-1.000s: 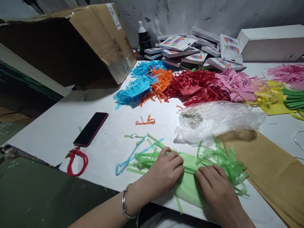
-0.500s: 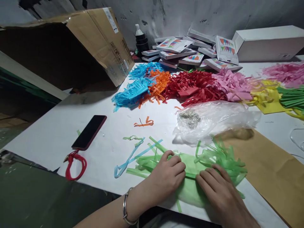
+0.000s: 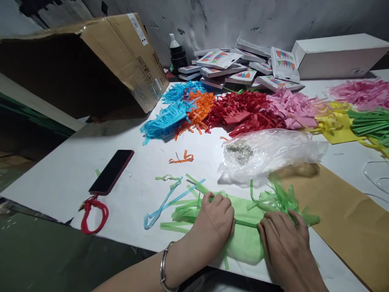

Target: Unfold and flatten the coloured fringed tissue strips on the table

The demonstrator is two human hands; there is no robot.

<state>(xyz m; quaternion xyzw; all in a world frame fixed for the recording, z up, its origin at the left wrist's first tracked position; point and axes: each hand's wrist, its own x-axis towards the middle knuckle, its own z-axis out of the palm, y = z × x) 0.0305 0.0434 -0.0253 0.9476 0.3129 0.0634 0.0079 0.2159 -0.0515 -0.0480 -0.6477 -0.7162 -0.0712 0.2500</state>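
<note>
Green tissue paper (image 3: pixel 246 245) with fringed ends lies on the white table (image 3: pixel 146 142) at the near edge, under both hands. Left hand (image 3: pixel 214 219), silver bangle (image 3: pixel 163 267) on its wrist: grip closed, fingers curled onto a narrow folded band (image 3: pixel 247 223) across the tissue. Right hand (image 3: pixel 282 239): grip also closed, fingers bent down on the same band at its other end, a short stretch of band visible between the hands. Thumbs mostly hidden. Fringe spreads out beyond each hand. Blue strip (image 3: pixel 158 213) just left of the tissue; small orange scraps (image 3: pixel 181 158) farther back. Phone (image 3: pixel 111 172) lies flat at left, screen dark, red cord (image 3: pixel 95 217) attached. Clear plastic bag (image 3: pixel 273 152), greyish clump inside, sits behind the tissue, touching brown paper (image 3: pixel 343 215) at right. Row of fringed bundles behind: blue (image 3: pixel 168 117), orange (image 3: pixel 200 107), red (image 3: pixel 243 111), pink (image 3: pixel 293 107), yellow (image 3: pixel 334 127), dark green (image 3: pixel 369 121); more pink at far right. Flat printed boxes (image 3: pixel 219 59) heaped near the wall, black container (image 3: pixel 178 56) with white top to their left, long white box (image 3: pixel 340 56) to their right. Open cardboard box (image 3: pixel 133 61) lies tipped at back left.
</note>
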